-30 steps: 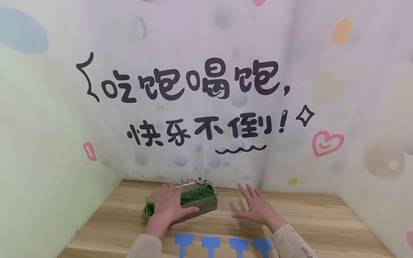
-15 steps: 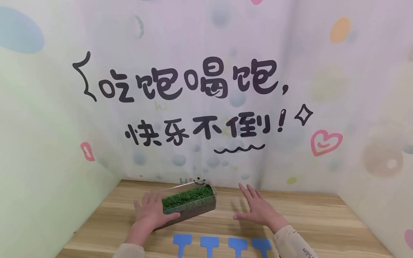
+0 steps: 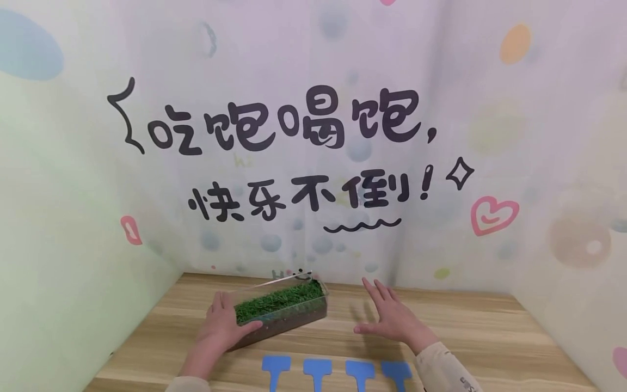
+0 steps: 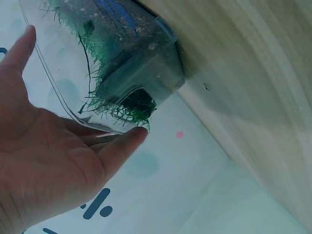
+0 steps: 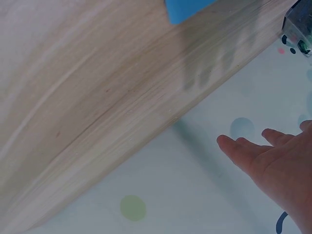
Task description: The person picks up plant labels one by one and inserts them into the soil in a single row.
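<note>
A clear plastic box [image 3: 279,324] stands slantwise on the table, with dark soil below and green grass [image 3: 281,299] on top. My left hand [image 3: 217,324] is at its left end, thumb stretched along the front rim. The left wrist view shows that hand [image 4: 58,156] beside the rim, its fingers spread and one fingertip right at the grassy end [image 4: 139,105]. To the right of the box, my right hand [image 3: 394,321] hovers over the table with nothing in it, fingers extended. In the right wrist view the right hand [image 5: 278,161] appears apart from everything.
Several blue T-shaped plant labels [image 3: 318,370] lie in a row at the near side of the wooden table [image 3: 470,337]. A printed backdrop [image 3: 313,163] rises at the table's back, with side panels left and right.
My left hand has moved left and slightly down, from over the box to its left end, uncovering more grass. The right hand and the box have stayed in place.
</note>
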Motion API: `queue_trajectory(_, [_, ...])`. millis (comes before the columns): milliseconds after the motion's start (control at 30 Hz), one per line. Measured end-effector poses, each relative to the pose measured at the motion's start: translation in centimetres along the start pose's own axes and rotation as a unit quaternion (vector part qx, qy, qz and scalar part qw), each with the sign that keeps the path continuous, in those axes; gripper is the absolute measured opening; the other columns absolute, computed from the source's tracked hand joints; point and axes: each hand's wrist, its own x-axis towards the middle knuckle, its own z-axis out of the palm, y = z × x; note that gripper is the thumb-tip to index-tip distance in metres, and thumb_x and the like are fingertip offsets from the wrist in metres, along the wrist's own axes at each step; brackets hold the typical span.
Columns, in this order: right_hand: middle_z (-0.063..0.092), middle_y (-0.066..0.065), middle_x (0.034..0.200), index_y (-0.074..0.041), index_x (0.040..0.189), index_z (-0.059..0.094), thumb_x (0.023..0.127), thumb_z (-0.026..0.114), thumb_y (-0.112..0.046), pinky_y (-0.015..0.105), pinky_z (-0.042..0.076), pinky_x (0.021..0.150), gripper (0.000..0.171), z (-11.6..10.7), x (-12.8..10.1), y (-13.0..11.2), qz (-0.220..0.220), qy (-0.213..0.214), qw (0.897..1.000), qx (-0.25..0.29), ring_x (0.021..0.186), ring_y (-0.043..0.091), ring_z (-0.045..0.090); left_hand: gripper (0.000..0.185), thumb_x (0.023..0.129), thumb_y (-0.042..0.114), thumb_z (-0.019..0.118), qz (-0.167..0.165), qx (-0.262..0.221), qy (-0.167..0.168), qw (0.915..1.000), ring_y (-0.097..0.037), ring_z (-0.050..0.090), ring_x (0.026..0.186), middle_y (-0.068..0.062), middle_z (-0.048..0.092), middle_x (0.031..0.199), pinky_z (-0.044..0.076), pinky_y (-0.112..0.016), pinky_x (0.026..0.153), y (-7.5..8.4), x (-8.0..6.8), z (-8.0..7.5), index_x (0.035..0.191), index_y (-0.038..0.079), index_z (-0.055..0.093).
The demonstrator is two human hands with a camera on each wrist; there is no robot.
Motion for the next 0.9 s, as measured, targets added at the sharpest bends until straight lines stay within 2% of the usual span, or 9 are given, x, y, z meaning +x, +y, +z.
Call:
queue_trajectory(100, [0.022,0.028,0.162,-0.016,0.16,0.021,0.075,0.079,-0.061,0.075,0.04,0.099,0.112,0.0,0.0,-0.1,-0.001,-0.001,1.0,0.001,0.141,0.061,0.026,0.121,0.08,0.058,0.076,-0.006,-0.018,-0.004,0.9998,-0.06,0.023,0.14,-0.041,0.01,0.157,0.038,-0.066,0.107,-0.3,0.1,-0.3,0.15,-0.019,0.014])
queue_trajectory(467, [0.025,0.028,0.161,-0.015,0.16,0.021,0.075,0.079,-0.06,0.074,0.039,0.101,0.113,-0.3,0.1,-0.7,-0.015,0.002,1.0,0.008,0.14,0.062,0.029,0.106,0.078,0.042,0.084,0.015,-0.012,-0.013,0.9997,-0.055,0.037,0.136,-0.039,0.031,0.151,0.042,-0.061,0.106,-1.6,0.7,-1.4,0.147,-0.017,0.028])
queue_trajectory(667, [0.025,0.028,0.161,-0.014,0.16,0.02,0.074,0.078,-0.063,0.074,0.04,0.1,0.114,-0.4,0.2,-1.1,-0.021,-0.002,1.0,0.018,0.14,0.062,0.028,0.105,0.077,0.04,0.085,0.017,-0.022,-0.015,0.9995,-0.054,0.039,0.136,-0.037,0.031,0.153,0.043,-0.062,0.105,-1.6,0.6,-1.5,0.149,-0.013,0.029])
queue_trajectory(900, [0.029,0.025,0.16,-0.014,0.16,0.022,0.074,0.078,-0.064,0.069,0.042,0.103,0.114,-0.2,0.3,-1.3,-0.032,0.01,0.999,0.017,0.142,0.055,0.031,0.103,0.077,0.039,0.085,0.03,-0.03,-0.019,0.9989,-0.054,0.04,0.135,-0.036,0.032,0.152,0.042,-0.062,0.107,-1.1,0.6,-1.4,0.148,-0.012,0.031])
